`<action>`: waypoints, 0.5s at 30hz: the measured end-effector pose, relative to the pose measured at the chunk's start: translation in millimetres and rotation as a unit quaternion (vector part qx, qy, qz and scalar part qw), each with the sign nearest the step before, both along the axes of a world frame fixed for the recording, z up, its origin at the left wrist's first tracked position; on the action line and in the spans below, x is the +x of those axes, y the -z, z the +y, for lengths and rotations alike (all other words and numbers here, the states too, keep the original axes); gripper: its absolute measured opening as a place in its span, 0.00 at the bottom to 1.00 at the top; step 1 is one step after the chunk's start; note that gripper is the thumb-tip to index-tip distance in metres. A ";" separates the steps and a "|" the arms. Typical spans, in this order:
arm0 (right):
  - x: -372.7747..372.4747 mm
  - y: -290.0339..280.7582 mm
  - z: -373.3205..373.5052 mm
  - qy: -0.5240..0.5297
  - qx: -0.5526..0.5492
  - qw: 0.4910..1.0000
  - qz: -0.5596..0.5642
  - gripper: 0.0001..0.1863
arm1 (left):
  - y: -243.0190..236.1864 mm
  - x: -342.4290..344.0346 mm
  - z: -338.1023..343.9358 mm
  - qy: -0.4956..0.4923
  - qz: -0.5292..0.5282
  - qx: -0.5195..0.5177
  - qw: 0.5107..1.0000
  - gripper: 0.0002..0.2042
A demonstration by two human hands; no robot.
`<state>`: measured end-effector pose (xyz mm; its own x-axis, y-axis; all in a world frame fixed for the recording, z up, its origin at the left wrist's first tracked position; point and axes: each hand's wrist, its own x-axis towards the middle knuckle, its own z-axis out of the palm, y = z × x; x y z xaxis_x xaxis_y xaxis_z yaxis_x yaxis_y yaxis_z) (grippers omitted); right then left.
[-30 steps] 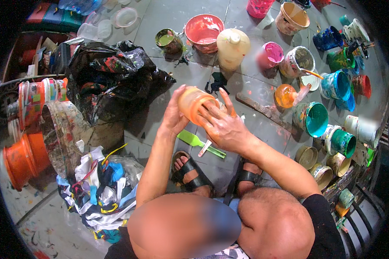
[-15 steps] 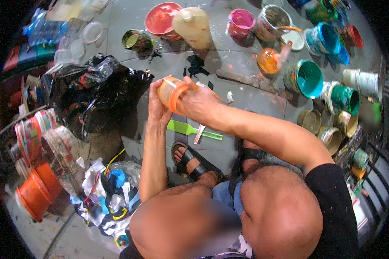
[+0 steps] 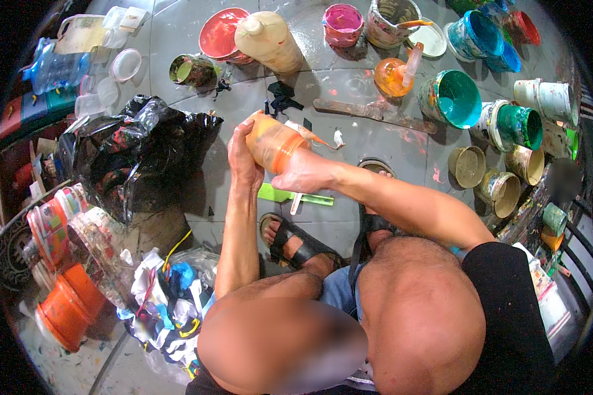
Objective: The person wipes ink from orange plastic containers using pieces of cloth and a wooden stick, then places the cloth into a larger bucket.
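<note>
My left hand [image 3: 245,157] is wrapped round the side and base of a translucent plastic tub [image 3: 268,135] with an orange rim, held tilted above the floor. The mouth of the tub faces my right hand [image 3: 303,172]. That hand is at the rim, its fingers seeming to reach inside, where a darker shape shows through the wall. What they hold, if anything, is hidden. Below the tub a bright green flat scraper-like tool [image 3: 275,193] lies on the floor, a small white-headed stick [image 3: 296,202] across its handle. Beyond my right wrist lies a thin orange stick [image 3: 317,137].
A black plastic bag [image 3: 141,148] and a heap of scraps [image 3: 168,296] are at my left. A cloudy jug [image 3: 270,43], a red basin [image 3: 223,39] and an orange bottle [image 3: 393,76] stand ahead. Paint buckets [image 3: 449,99] crowd the right. A long wooden board [image 3: 375,114] lies between.
My right hand has slid from gripping the rim toward the tub's mouth, its fingers now seemingly inside. The tub has turned slightly. The whole view has shifted a little.
</note>
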<state>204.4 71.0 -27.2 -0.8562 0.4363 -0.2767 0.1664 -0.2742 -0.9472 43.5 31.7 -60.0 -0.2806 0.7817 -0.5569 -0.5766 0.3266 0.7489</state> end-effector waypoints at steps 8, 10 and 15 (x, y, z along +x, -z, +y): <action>-3.1 -12.3 -7.0 0.212 -0.496 0.805 0.248 0.31 | -15.7 -4.6 8.4 0.066 0.001 0.101 0.993 0.31; -6.1 20.3 -0.4 0.149 -0.316 0.922 0.166 0.22 | -22.8 -18.5 9.0 0.069 -0.001 0.074 0.995 0.34; -3.2 12.2 11.9 0.075 0.371 0.926 0.008 0.24 | -27.0 -14.2 -7.2 0.035 -0.027 0.023 0.999 0.34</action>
<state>201.2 82.8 -39.4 -0.7719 0.6155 0.1590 0.1636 0.4339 -0.8860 29.3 24.4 -33.0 -0.1946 0.8236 -0.5328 -0.5930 0.3339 0.7327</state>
